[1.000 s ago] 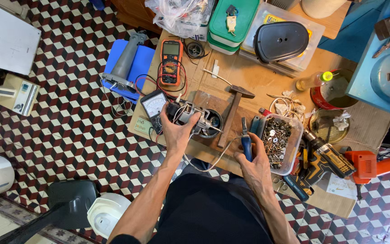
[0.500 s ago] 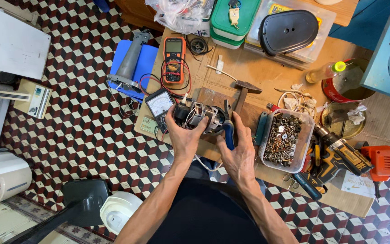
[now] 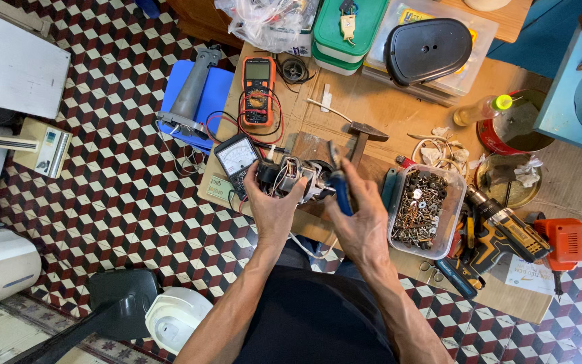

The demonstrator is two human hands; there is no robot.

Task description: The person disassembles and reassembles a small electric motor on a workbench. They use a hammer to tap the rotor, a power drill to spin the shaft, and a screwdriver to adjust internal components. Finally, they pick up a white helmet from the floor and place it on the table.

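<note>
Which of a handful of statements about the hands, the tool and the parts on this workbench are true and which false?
1. The right hand holds blue-handled pliers. True.
2. The left hand rests on the orange drill. False: it grips a small motor with exposed wires; the orange drill lies untouched at the far right.
3. The clear plastic tub holds screws and other small metal hardware. True.
4. The hammer is in the right hand. False: it lies on the cardboard behind the motor.
5. The orange digital multimeter lies beyond the white analog meter. True.
</note>
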